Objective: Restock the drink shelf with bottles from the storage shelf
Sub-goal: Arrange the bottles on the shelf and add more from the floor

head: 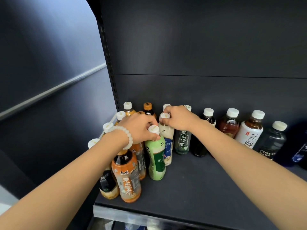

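Left fingers (150,125) grasping green bottle (157,161) neck, right fingers (163,120) grasping cream bottle (167,140) cap, both upright

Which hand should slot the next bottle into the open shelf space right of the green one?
Probably right. The right hand grips the cream bottle beside that bare shelf; the left hand grips the green bottle, nearer the crowded corner.

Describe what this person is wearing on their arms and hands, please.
Both forearms are bare, with no sleeves, gloves, watch or rings visible. The only thing worn is a bracelet of round, milky-white, translucent beads on the wrist just behind the left hand. The right hand and its wrist carry nothing.
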`<state>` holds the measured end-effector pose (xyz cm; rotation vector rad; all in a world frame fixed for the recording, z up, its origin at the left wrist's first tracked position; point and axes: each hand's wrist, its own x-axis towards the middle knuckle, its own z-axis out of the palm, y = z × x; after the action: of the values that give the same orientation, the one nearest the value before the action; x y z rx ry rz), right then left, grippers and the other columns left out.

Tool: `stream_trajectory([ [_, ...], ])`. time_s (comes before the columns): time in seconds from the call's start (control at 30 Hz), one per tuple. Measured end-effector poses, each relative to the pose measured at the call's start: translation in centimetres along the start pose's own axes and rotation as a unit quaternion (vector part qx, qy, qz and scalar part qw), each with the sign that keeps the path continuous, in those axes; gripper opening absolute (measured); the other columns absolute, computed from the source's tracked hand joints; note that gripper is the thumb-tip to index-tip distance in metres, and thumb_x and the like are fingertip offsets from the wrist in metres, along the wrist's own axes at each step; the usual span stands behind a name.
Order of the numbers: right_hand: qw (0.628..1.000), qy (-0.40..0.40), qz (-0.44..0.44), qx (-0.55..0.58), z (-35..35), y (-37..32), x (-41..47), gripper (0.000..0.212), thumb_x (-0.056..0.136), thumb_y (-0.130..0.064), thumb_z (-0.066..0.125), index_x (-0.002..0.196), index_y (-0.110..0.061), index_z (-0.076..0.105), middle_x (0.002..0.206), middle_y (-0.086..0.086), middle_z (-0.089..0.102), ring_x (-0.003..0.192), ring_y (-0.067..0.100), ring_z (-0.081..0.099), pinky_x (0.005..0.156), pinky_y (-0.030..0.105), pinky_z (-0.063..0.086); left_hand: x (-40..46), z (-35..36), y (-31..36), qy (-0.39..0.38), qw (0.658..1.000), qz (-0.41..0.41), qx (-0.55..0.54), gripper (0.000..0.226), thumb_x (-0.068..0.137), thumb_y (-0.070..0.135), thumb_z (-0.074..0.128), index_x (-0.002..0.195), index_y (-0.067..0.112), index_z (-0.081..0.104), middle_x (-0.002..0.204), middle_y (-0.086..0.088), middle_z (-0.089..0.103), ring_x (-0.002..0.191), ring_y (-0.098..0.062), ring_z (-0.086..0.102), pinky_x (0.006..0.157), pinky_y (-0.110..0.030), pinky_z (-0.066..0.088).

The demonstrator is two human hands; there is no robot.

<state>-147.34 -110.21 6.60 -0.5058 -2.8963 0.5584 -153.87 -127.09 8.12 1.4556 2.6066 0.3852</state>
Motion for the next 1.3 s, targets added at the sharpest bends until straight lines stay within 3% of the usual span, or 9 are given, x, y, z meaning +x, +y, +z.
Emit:
stream_trajectory([
  [0.27,1.000,-0.007,0.002,0.011,0.0,0.2,0.0,0.032,0.087,-0.046,0.059,0.106,-0.021,0.059,0.098,0.005,0.062,0.092,0.023,0.059,0.083,0.041,0.051,-0.1,0.2,-0.6,-0.006,0.999,0.037,-0.032,0.031,0.075,0.043,0.074,0.103,0.046,0.061,0.105,0.010,0.065,0.100,-0.015,0.057,0.088,-0.042,0.049],
  [0.47,1.000,-0.015,0.000,0.012,-0.2,0.3,-0.3,0.033,0.087,-0.042,0.057,0.113,-0.020,0.060,0.102,0.005,0.063,0.096,0.024,0.059,0.087,0.043,0.050,0.8,0.7,-0.4,-0.005,0.998,0.048,-0.043,0.036,0.079,0.036,0.073,0.112,0.040,0.061,0.111,0.011,0.063,0.106,-0.015,0.055,0.093,-0.041,0.047],
  [0.57,1.000,-0.015,0.002,0.016,0.0,0.5,-0.3,0.035,0.088,-0.045,0.055,0.115,-0.022,0.057,0.098,0.001,0.060,0.095,0.022,0.058,0.085,0.041,0.050,0.8,0.9,-0.8,0.013,0.998,0.029,-0.053,0.045,0.080,0.031,0.071,0.121,0.034,0.053,0.102,0.016,0.060,0.103,-0.012,0.056,0.093,-0.039,0.048],
  [0.73,0.999,-0.016,-0.004,0.032,0.3,0.7,-0.4,0.038,0.091,-0.045,0.053,0.120,-0.021,0.053,0.094,-0.001,0.056,0.095,0.020,0.055,0.085,0.037,0.048,0.7,1.2,-0.8,0.051,0.998,-0.032,-0.032,0.042,0.073,0.053,0.070,0.104,0.032,0.053,0.096,0.012,0.062,0.093,-0.013,0.059,0.086,-0.039,0.050],
  [0.83,0.999,-0.021,-0.008,0.034,0.2,0.7,-0.5,0.038,0.092,-0.043,0.052,0.122,-0.020,0.052,0.096,0.000,0.056,0.096,0.020,0.054,0.087,0.037,0.047,0.6,1.1,-0.4,0.047,0.998,-0.041,-0.012,0.035,0.074,0.055,0.069,0.096,0.031,0.056,0.088,0.010,0.064,0.089,-0.015,0.060,0.083,-0.040,0.051],
  [1.3,0.999,-0.037,-0.015,0.034,0.4,0.9,-0.3,0.037,0.094,-0.043,0.049,0.119,-0.017,0.052,0.097,0.005,0.057,0.095,0.024,0.055,0.087,0.039,0.047,0.0,1.1,0.8,0.062,0.998,-0.010,0.018,0.036,0.075,0.054,0.069,0.102,0.032,0.060,0.090,0.012,0.067,0.092,-0.010,0.061,0.082,-0.038,0.052],
])
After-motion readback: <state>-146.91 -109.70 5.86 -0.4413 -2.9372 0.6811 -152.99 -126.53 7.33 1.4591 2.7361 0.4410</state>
